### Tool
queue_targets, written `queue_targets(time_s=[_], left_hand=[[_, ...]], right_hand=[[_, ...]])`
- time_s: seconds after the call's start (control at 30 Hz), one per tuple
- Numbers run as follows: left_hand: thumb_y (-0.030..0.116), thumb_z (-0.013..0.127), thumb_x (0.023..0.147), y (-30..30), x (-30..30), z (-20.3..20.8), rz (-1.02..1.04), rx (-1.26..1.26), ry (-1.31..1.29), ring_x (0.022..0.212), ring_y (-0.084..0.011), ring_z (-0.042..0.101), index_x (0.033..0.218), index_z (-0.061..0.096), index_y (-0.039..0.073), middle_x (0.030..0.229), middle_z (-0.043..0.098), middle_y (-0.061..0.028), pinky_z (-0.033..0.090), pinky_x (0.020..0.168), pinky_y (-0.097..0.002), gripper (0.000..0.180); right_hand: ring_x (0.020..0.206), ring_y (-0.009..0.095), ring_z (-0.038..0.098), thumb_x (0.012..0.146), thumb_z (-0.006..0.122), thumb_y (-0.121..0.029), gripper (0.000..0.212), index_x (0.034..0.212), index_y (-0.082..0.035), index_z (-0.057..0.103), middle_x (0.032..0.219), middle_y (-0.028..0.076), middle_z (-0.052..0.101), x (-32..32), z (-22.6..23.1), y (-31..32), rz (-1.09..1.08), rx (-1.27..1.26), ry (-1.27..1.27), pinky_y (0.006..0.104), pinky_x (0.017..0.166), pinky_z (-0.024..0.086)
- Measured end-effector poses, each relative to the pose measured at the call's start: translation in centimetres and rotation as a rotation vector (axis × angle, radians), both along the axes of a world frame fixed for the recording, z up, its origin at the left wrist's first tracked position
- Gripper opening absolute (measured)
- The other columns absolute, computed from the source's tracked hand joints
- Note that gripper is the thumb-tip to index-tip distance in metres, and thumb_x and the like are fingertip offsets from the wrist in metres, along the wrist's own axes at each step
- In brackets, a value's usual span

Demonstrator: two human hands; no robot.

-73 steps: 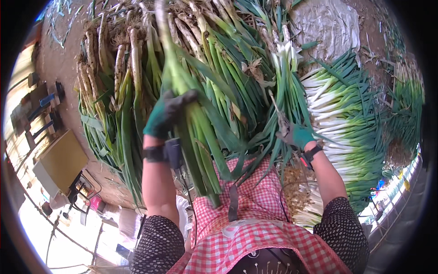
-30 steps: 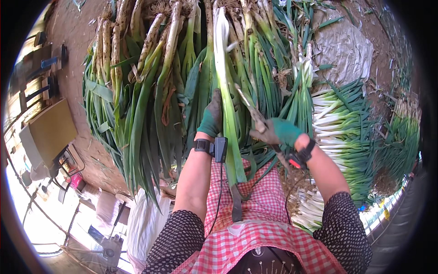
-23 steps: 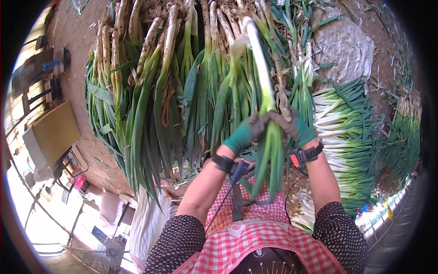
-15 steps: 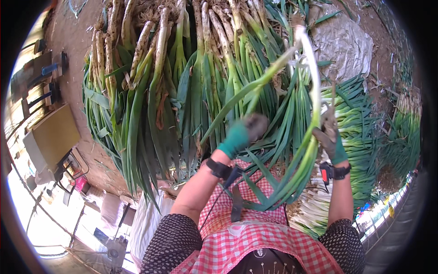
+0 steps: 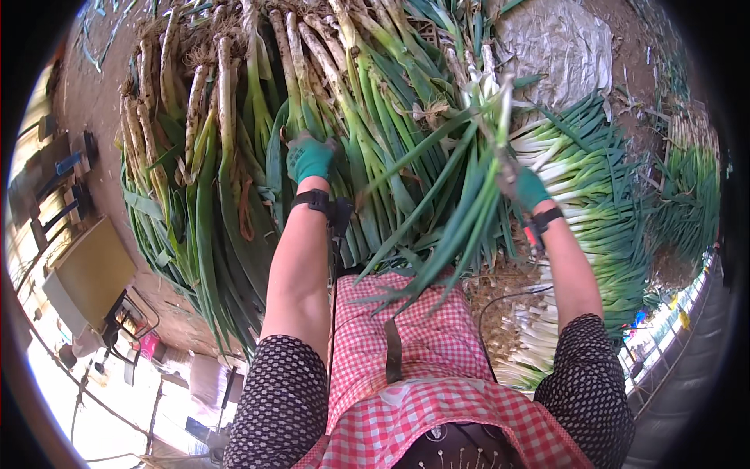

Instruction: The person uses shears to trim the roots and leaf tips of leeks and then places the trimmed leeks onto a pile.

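My left hand [image 5: 311, 159], in a green glove with dark fingers, is closed around stems in the large pile of unpeeled green onions [image 5: 367, 133]. Its fingertips are partly hidden among the stalks. My right hand [image 5: 525, 186], gloved the same way, holds a green onion [image 5: 504, 117]; the white end points up, and the long green leaves hang down toward my apron. That stalk is smeared by motion. A narrow, dark, blurred shape runs along the right hand's fingers; I cannot make out what it is.
Cleaned green onions with white ends [image 5: 594, 211] lie in a layered stack on the right. A crumpled pale plastic sheet [image 5: 558, 51] rests beyond them. On the far right stands another heap of green onions [image 5: 687, 180]. A tan box-like seat [image 5: 90, 262] is at the left.
My left hand has moved up and left from near the right hand's onion onto the unpeeled pile. My right hand has shifted left, and the onion it holds has swung left and lower.
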State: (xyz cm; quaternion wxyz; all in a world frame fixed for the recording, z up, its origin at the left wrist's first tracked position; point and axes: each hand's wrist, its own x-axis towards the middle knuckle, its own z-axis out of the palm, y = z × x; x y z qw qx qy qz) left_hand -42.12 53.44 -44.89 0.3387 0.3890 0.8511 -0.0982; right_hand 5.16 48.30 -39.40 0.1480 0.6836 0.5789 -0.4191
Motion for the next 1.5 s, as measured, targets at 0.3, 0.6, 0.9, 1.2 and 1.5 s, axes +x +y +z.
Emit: queue_targets(time_s=[0.3,0.6,0.9,1.2,1.5], left_hand=[[0.047,0.077,0.082,-5.3,0.4,-0.9,0.068,-0.008,-0.098,0.102,-0.0400,0.072,0.117,0.069,0.000,0.110,0.074,-0.0231,0.056,0.090,-0.0465,0.059],[0.057,0.075,0.080,-7.5,-0.7,-2.5,0.187,0.079,-0.406,0.105,-0.0376,0.072,0.122,0.071,0.003,0.109,0.076,-0.0217,0.054,0.093,-0.0428,0.068],[0.030,0.075,0.089,-9.0,-3.2,-1.9,0.520,0.434,-1.084,0.097,-0.0344,0.072,0.121,0.071,0.007,0.109,0.075,-0.0167,0.055,0.084,-0.0433,0.040],[0.070,0.057,0.097,-9.8,-2.3,4.8,0.822,0.328,-0.982,0.100,-0.0221,0.064,0.126,0.066,-0.006,0.113,0.070,-0.0143,0.052,0.093,-0.0379,0.082],[0.050,0.054,0.106,-14.0,0.5,6.4,0.747,0.381,-0.855,0.104,-0.0203,0.064,0.124,0.067,-0.010,0.112,0.073,-0.0177,0.049,0.096,-0.0341,0.064]], right_hand=[[0.121,0.042,0.065,0.098,0.045,-0.048,0.056,0.128,-0.007,0.070,0.127,0.026,0.068,-2.3,-2.2,-16.4,0.135,-0.741,-0.300,0.0482,0.106,0.050],[0.094,0.025,0.072,0.096,0.062,-0.048,0.050,0.114,-0.002,0.071,0.101,0.016,0.074,-2.4,2.1,-9.8,-0.096,-0.656,-0.044,0.0387,0.084,0.056],[0.076,0.038,0.069,0.093,0.064,-0.043,0.039,0.101,-0.005,0.069,0.081,0.020,0.069,-23.7,10.5,-3.8,-0.050,-0.163,0.414,0.0438,0.072,0.054],[0.092,0.044,0.070,0.097,0.055,-0.057,0.054,0.113,-0.007,0.072,0.098,0.026,0.071,-29.2,8.9,-2.5,0.223,-0.215,0.251,0.0479,0.083,0.055],[0.066,0.034,0.071,0.099,0.041,-0.064,0.071,0.130,-0.003,0.061,0.080,0.020,0.072,-36.9,1.7,8.6,0.273,-0.202,0.167,0.0447,0.070,0.058]])
